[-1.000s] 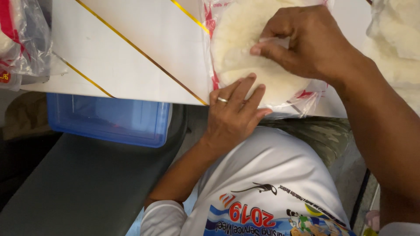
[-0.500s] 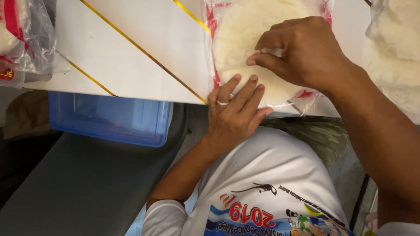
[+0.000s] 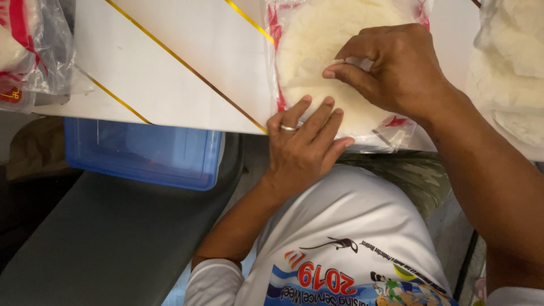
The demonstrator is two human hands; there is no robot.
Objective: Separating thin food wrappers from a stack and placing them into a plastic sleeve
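Note:
A clear plastic bag of round white crackers (image 3: 309,51), with red print along its edges, lies at the near edge of the white table (image 3: 187,62). My left hand (image 3: 303,150), a ring on one finger, rests flat with its fingers stretched over the bag's near edge. My right hand (image 3: 391,68) sits on top of the bag, its thumb and fingers pinching a bit of the plastic or a cracker near the middle. What exactly it pinches is hidden under the fingers.
Thin gold lines cross the table. Another bag of white crackers (image 3: 25,51) lies at the far left, and more (image 3: 510,68) at the right. A blue plastic bin (image 3: 141,153) sits below the table edge on a dark grey surface (image 3: 102,243). My white printed shirt fills the bottom.
My right hand has shifted a little down and left across the bag, its fingers closing into a pinch. My left hand has stayed on the bag's near edge.

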